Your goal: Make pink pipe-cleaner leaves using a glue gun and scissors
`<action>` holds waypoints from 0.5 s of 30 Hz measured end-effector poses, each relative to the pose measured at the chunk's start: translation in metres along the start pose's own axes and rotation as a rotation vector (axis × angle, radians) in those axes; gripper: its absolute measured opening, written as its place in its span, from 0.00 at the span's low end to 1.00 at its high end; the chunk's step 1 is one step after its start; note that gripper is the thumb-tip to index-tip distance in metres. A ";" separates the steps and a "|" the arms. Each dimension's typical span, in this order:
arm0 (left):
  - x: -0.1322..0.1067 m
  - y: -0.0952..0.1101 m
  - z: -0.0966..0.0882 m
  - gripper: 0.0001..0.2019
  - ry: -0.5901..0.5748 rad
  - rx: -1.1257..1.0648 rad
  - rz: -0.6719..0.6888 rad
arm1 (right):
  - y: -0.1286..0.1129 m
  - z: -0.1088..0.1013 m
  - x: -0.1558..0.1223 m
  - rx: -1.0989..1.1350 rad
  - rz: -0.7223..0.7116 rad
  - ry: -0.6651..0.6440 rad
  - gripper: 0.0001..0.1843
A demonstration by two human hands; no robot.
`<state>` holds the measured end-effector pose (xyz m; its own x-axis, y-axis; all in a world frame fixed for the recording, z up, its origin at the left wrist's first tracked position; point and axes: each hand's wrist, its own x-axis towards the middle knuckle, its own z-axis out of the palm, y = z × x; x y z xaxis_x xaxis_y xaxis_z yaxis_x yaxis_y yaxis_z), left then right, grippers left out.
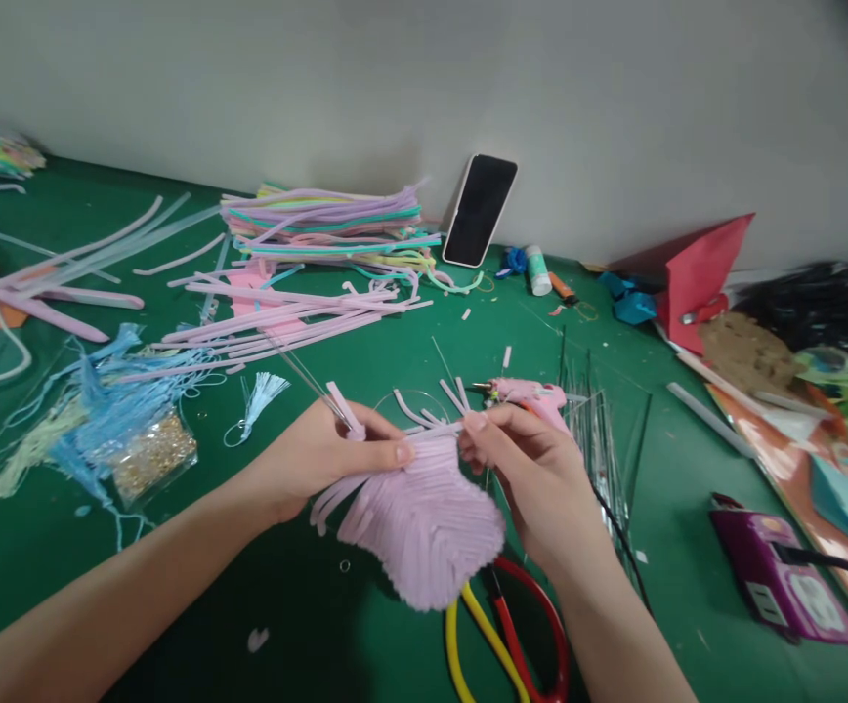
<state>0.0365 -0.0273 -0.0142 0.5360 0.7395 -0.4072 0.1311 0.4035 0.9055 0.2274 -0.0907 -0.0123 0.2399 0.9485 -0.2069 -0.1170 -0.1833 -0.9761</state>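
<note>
Blue tassels: they lie in a tangle [131, 366] at the left of the green counter [307, 625], the packet of gold beads [154, 459] touching them.
Loose pink stems: they spread [299, 327] beyond the left hand, in front of a multicoloured bundle [328, 225].
Left hand: thumb and fingers [336, 454] grasp the upper left edge of the lilac piece; thin wires and a short pink stem also pass at these fingers.
Lilac piece: held up between both hands over the middle of the counter [428, 532], made of fuzzy stems laid side by side.
Step in hand: judging by the grip, laying or tucking a stem along the narrow top edge.
Next move: it probably calls for the left thumb to pin the row while the right fingertips bend the stem snugly round the edge.
Pointing: narrow end away from the wearer, rounded end down and toward them; the long axis seems to run between these, ribs crosswise at the neck and meeting in a V below.
Right hand: fingertips pinch the top stem near its right end [530, 469].
Looped handles: one red [560, 615], one yellow, below the piece.
Glue gun: pink, just beyond the right hand [533, 393], beside thin wires [600, 439].
Purple box: at far right [786, 576], well apart.
</note>
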 end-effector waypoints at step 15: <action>-0.001 0.004 0.001 0.07 0.049 0.014 0.000 | -0.008 0.005 -0.011 -0.151 -0.057 0.068 0.12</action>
<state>0.0377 -0.0270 -0.0098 0.4946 0.7651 -0.4124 0.1427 0.3966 0.9069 0.2209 -0.0981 -0.0022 0.3075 0.9397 -0.1499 0.0435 -0.1712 -0.9843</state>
